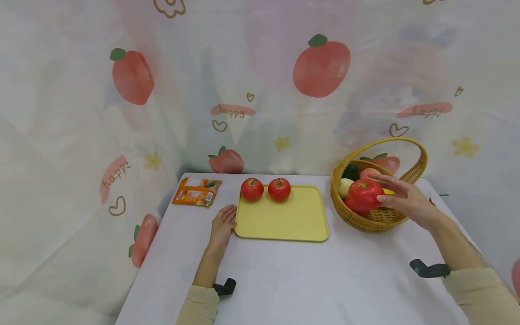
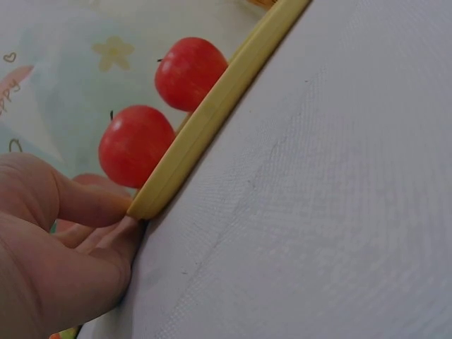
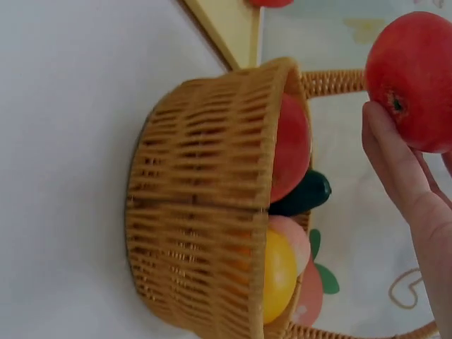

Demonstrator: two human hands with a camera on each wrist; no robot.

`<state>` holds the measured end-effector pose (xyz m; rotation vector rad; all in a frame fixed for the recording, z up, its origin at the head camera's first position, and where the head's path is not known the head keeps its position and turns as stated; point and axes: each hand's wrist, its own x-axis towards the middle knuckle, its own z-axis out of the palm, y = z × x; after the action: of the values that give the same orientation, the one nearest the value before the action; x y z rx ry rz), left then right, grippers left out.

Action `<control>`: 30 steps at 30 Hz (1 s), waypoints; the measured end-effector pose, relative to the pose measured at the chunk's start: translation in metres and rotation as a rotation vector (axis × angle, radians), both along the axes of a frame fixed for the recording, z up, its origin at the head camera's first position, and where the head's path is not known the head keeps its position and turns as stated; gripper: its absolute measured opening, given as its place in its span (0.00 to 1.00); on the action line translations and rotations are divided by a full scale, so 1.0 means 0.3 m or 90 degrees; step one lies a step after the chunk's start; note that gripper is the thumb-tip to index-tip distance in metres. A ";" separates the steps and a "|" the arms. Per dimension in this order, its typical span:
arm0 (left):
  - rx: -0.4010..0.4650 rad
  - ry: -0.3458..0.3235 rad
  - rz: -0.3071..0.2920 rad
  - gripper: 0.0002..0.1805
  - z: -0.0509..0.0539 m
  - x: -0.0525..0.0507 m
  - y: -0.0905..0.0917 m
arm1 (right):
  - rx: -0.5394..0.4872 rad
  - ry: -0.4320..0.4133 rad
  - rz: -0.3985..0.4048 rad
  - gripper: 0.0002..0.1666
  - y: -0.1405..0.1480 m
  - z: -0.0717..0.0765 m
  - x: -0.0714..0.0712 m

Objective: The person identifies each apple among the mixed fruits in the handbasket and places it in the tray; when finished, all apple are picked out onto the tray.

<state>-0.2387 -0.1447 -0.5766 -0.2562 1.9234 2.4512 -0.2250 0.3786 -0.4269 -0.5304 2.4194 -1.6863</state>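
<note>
Above the wicker basket (image 1: pixel 375 225), my right hand (image 1: pixel 410 203) grips a red fruit (image 1: pixel 364 195) between thumb and fingers. The right wrist view shows that same fruit (image 3: pixel 413 81) raised clear of the basket rim, with the hand (image 3: pixel 409 169) around one side. My left hand (image 1: pixel 222 225) is at the left edge of the yellow tray (image 1: pixel 282 221); in the left wrist view its thumb and fingers (image 2: pixel 99 205) pinch the tray's corner (image 2: pixel 152 198). Two red apples (image 1: pixel 252 189) (image 1: pixel 279 189) sit side by side along the tray's back edge.
Inside the basket are a dark green item (image 1: pixel 351 172), a pale round one (image 1: pixel 345 187), a pink one, a yellow one (image 3: pixel 279 275) and another red one (image 3: pixel 289 148). Its tall handle (image 1: pixel 420 164) arches up at the back right. An orange packet (image 1: pixel 197 192) lies left of the tray.
</note>
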 end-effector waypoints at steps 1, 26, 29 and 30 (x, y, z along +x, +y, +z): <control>0.000 -0.001 0.000 0.36 -0.001 -0.001 0.001 | -0.002 0.005 0.002 0.37 -0.010 -0.003 0.002; -0.012 -0.003 0.002 0.36 0.006 -0.002 0.004 | -0.096 0.037 0.005 0.38 -0.332 -0.010 -0.069; -0.015 -0.007 0.002 0.35 0.004 0.000 0.002 | -0.132 0.024 0.017 0.39 -0.363 -0.025 -0.079; -0.018 -0.010 0.003 0.35 0.004 0.000 0.001 | -0.145 0.018 0.023 0.39 -0.373 -0.030 -0.082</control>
<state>-0.2387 -0.1444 -0.5754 -0.2795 1.9542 2.4201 -0.2497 0.2667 -0.4359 -0.6275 2.2341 -1.9649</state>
